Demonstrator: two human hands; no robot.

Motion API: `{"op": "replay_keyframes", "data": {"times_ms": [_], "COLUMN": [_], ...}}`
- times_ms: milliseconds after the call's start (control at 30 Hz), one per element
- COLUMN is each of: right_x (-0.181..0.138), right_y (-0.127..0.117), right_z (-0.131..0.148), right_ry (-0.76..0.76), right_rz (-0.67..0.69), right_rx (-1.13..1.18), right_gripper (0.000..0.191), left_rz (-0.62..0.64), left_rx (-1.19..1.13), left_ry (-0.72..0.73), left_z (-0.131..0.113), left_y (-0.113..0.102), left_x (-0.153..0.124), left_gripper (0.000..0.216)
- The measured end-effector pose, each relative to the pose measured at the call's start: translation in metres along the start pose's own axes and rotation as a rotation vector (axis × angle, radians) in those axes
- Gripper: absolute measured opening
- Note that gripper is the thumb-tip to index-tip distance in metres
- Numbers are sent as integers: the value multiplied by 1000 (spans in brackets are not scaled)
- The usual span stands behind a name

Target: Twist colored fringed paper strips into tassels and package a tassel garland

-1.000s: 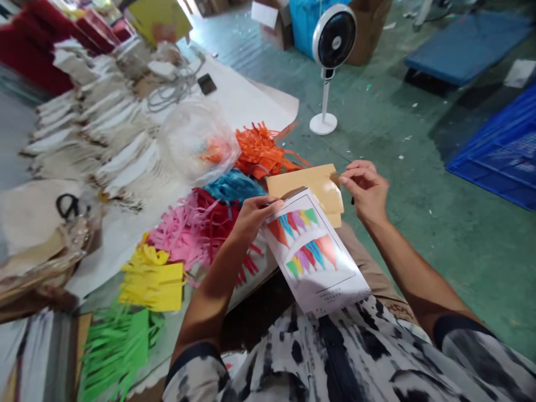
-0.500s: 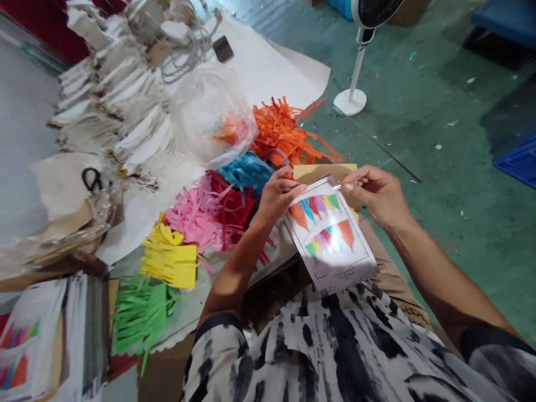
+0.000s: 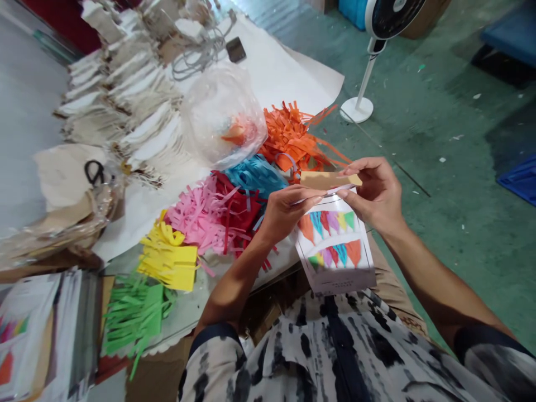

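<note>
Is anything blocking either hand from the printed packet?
Nothing visible. The left hand and right hand both hold the printed packet at its far edge; the tan piece shows just beyond it, not in between.

We are reading no clear word, number, brand or sign. On the printed card (image 3: 335,245), we are seeing small dark lettering (image 3: 347,283) toward the end nearest the patterned shirt (image 3: 368,335), below the pictures of coloured tassels (image 3: 333,222); it is coming across too small and blurred for us to spell out. On the stack of printed sheets (image 3: 27,329) at the lower left, we are making out coloured pictures but no letters that we can read.
</note>
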State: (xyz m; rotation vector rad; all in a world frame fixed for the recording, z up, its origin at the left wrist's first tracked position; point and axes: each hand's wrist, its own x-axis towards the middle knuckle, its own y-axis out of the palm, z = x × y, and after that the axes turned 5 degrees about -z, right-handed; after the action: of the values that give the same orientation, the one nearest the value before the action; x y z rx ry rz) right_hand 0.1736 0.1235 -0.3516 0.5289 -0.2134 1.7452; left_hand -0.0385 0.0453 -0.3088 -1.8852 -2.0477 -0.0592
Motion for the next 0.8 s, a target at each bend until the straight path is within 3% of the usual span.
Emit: {"op": "replay_keyframes", "data": {"times_ms": [200, 367, 567, 800], "right_x": [-17, -33, -73, -127], "right_y": [-10, -18, -37, -65], "right_z": [29, 53, 78, 91], "right_ry": [-171, -238, -116, 52], "right_rz": [-80, -76, 35, 45], "right_rx": [-123, -104, -84, -101], "right_gripper": [44, 52, 70, 54], "left_rz": [75, 35, 94, 171], "left_rx": [38, 72, 98, 44], "left_ry": [62, 171, 179, 3], "left_z": [-20, -38, -52, -52], "left_y": [4, 15, 33, 69], "left_x": [-8, -23, -60, -109], "left_gripper": [25, 12, 18, 14]}}
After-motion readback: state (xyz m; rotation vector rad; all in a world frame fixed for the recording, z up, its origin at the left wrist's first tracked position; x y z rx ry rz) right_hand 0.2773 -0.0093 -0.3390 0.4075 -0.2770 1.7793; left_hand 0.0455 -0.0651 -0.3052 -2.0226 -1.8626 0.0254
